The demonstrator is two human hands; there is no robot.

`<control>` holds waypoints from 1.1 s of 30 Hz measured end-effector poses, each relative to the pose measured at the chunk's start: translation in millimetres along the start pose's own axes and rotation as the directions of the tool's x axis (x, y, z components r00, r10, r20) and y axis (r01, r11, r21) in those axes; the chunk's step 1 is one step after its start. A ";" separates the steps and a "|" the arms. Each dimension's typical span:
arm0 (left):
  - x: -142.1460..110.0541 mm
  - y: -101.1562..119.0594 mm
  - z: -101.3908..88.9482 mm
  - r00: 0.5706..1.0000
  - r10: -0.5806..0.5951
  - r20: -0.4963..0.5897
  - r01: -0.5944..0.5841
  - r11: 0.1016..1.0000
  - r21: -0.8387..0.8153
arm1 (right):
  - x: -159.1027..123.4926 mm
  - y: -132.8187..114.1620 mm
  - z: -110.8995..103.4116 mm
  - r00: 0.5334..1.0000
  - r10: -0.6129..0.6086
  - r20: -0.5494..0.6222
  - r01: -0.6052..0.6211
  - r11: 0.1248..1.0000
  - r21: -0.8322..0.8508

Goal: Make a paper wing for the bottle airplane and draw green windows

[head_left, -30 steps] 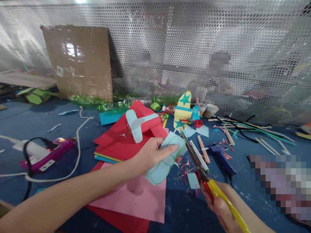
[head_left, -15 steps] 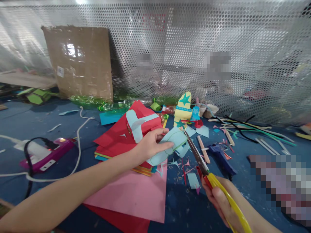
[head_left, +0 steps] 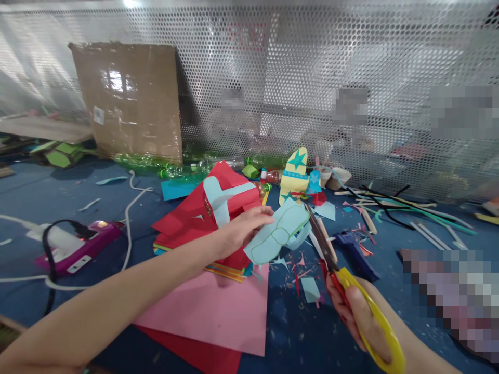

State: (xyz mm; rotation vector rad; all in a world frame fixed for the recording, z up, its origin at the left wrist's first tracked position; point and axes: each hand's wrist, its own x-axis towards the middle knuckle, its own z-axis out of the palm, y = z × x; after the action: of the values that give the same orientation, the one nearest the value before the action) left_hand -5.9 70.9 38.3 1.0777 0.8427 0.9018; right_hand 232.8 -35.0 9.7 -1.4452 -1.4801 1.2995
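My left hand (head_left: 245, 228) is closed on the left edge of a light blue paper piece (head_left: 275, 236), which bears a drawn rounded outline. Its fingertips are partly hidden. In my right hand (head_left: 360, 309) is a pair of scissors (head_left: 326, 246) with yellow and red handles, gripped through the loops. The blades look slightly parted and point up and away from me, their tips close to the paper's right edge. Beneath my left hand lies a stack of red sheets (head_left: 181, 223), with light blue cut-outs (head_left: 216, 195) on top.
A pink sheet (head_left: 218, 311) lies below the stack. Paper scraps (head_left: 311, 289), a blue glue gun (head_left: 356, 254) and thin sticks (head_left: 429, 236) are at right. A purple power strip (head_left: 80, 249) with cables sits left. Plastic bottles (head_left: 218, 165) and cardboard (head_left: 136, 104) stand before a perforated metal screen (head_left: 304, 57).
The light blue paper has turned and shifted right, and my left thumb no longer lies across its face. The scissors have moved slightly right, their blades a little farther apart.
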 end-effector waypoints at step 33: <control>-16.3 13.3 24.0 0.953 0.036 -0.300 -0.164 0.897 -0.411 | 3.4 -1.4 6.7 0.997 -0.075 0.006 0.074 0.992 0.099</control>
State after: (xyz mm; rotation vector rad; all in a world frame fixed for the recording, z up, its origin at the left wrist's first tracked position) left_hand 6.8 50.5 59.2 0.6114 0.7748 1.2866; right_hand 225.6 -32.9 8.7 -1.3101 -1.4414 1.3175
